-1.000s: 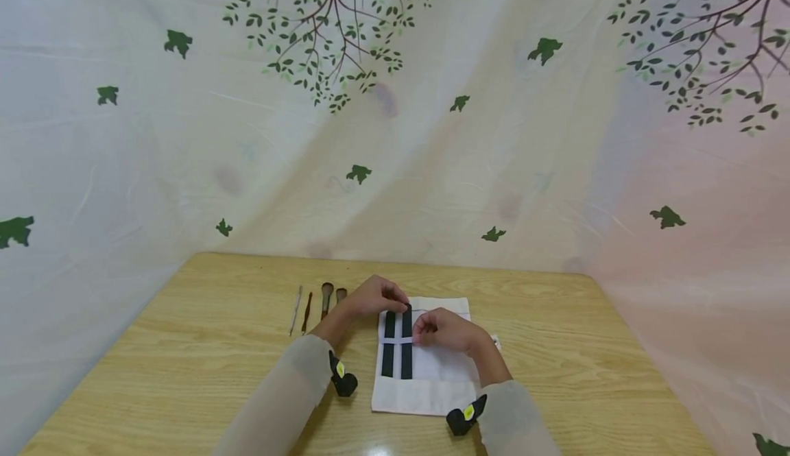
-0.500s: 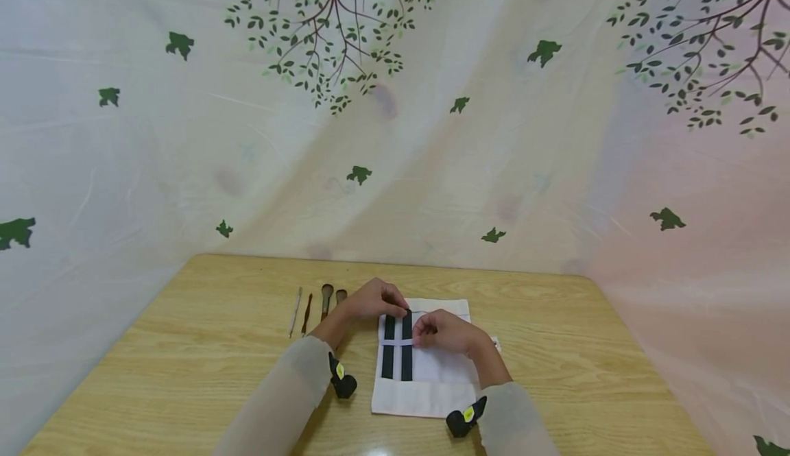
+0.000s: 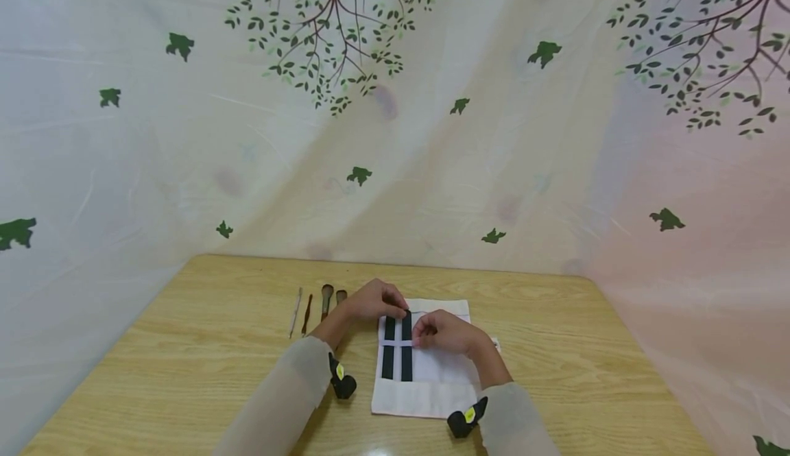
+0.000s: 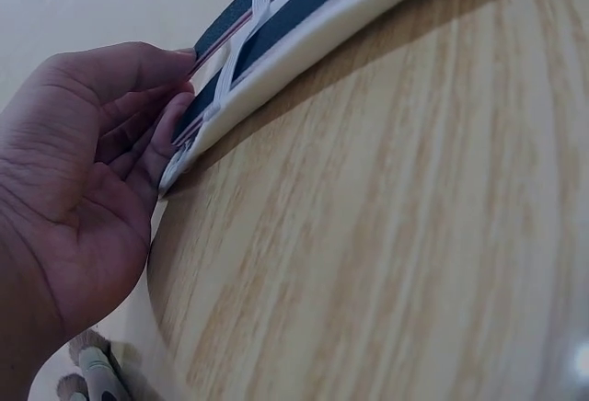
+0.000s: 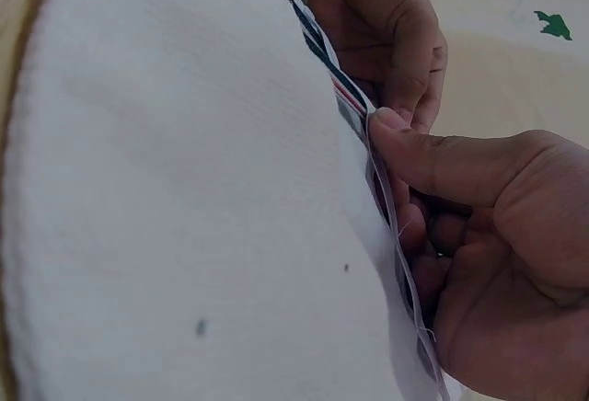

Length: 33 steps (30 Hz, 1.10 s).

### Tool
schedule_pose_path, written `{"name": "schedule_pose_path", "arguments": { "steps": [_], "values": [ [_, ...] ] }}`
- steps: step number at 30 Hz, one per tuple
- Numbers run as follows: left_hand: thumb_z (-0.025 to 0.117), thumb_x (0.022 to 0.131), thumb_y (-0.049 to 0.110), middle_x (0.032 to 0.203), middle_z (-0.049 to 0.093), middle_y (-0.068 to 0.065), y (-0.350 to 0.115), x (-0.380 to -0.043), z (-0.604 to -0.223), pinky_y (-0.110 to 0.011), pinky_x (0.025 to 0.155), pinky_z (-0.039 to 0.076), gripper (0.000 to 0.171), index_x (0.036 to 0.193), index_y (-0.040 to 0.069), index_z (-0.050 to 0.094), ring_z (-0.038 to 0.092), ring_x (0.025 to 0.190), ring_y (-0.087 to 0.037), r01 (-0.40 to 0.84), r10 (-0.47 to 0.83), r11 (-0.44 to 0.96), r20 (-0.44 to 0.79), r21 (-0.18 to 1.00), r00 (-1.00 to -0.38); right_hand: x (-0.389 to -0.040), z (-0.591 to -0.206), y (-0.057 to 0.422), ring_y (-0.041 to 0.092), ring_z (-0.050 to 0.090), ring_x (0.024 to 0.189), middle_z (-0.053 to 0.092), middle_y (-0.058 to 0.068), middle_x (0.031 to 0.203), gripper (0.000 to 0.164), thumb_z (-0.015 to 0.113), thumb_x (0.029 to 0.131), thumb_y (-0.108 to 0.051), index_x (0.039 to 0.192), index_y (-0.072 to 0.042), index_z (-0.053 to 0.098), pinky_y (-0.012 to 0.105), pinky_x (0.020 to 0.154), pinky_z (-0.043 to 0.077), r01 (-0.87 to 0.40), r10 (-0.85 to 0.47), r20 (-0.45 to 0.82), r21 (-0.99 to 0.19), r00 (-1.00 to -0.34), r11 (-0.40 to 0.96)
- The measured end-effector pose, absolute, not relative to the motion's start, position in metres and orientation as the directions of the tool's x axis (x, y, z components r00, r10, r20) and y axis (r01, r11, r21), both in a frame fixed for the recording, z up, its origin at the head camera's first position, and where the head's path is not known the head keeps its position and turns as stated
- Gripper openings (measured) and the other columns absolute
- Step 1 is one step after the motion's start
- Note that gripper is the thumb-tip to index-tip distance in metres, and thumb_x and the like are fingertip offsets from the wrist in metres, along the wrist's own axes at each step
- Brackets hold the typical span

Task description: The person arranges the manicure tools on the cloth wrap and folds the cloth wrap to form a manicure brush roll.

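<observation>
A white fabric tool roll (image 3: 426, 398) lies on the table, with a white elastic band (image 3: 389, 343) across it. Two long dark flat strips (image 3: 387, 363) run side by side under that band; the left wrist view shows reddish lines along their edges. My left hand (image 3: 374, 300) pinches the far end of the right-hand dark strip (image 3: 407, 365) between thumb and fingers. Beside that strip, my right hand (image 3: 452, 331) pinches the elastic band with thumb and forefinger. In the right wrist view, the band (image 5: 396, 235) stretches up to the right thumb (image 5: 451, 164).
Left of the roll lie a thin pale tool (image 3: 295, 312), a slim reddish-brown tool (image 3: 306, 313) and two brushes (image 3: 327, 293), partly behind my left arm. A small white tab (image 3: 496, 343) shows at the roll's right. A leaf-patterned curtain (image 3: 395, 134) hangs behind the table.
The right-hand dark strip has slid slightly towards me under the band, mostly in the first half second. Both hands keep nearly the same places.
</observation>
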State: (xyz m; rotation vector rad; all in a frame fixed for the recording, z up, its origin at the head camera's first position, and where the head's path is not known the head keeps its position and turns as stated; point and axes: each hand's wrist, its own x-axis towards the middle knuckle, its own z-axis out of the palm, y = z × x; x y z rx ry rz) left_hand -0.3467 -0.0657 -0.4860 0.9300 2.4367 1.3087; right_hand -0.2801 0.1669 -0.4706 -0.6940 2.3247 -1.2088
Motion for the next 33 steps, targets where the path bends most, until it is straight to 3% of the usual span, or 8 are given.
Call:
{"name": "schedule_pose_path", "arguments": {
  "steps": [5,13,25,33],
  "values": [
    [0.078,0.091,0.010,0.100,0.073,-0.002,-0.065,-0.346,-0.485,-0.024,0.081,0.053,0.014,0.103,0.005,0.078,0.064,0.087,-0.007,0.434,0.642,0.397,0.093,0.809,-0.761,-0.280,-0.465,0.168,0.014,0.058,0.084,0.067,-0.002,0.088,0.003,0.071,0.095,-0.004,0.097,-0.003,0.072,0.027,0.079,0.048,-0.284,-0.617,-0.123,-0.807,-0.777,0.518],
    [0.080,0.089,0.009,0.099,0.072,0.001,-0.064,-0.347,-0.485,-0.023,0.079,0.054,0.014,0.103,0.005,0.078,0.065,0.086,-0.005,0.422,0.647,0.401,0.075,0.813,-0.759,-0.279,-0.454,0.176,0.015,0.059,0.082,0.068,-0.003,0.087,0.004,0.075,0.093,-0.006,0.095,-0.008,0.073,0.033,0.079,0.049,-0.333,-0.589,-0.121,-0.728,-0.799,0.600],
    [0.080,0.090,0.013,0.100,0.071,0.003,-0.065,-0.348,-0.485,-0.025,0.080,0.054,0.015,0.104,0.009,0.079,0.065,0.088,-0.008,0.421,0.644,0.426,0.059,0.801,-0.763,-0.274,-0.454,0.185,0.017,0.057,0.077,0.063,-0.002,0.080,0.016,0.085,0.084,-0.010,0.091,-0.012,0.071,0.032,0.073,0.047,-0.292,-0.542,-0.184,-0.679,-0.820,0.673],
    [0.079,0.091,0.012,0.101,0.071,0.000,-0.066,-0.345,-0.484,-0.024,0.080,0.055,0.016,0.106,0.007,0.078,0.065,0.088,-0.008,0.422,0.643,0.421,0.064,0.803,-0.763,-0.272,-0.455,0.188,0.017,0.056,0.078,0.062,-0.001,0.080,0.015,0.084,0.085,-0.010,0.089,-0.013,0.070,0.033,0.073,0.047,-0.284,-0.528,-0.200,-0.661,-0.825,0.695]
  ]
}}
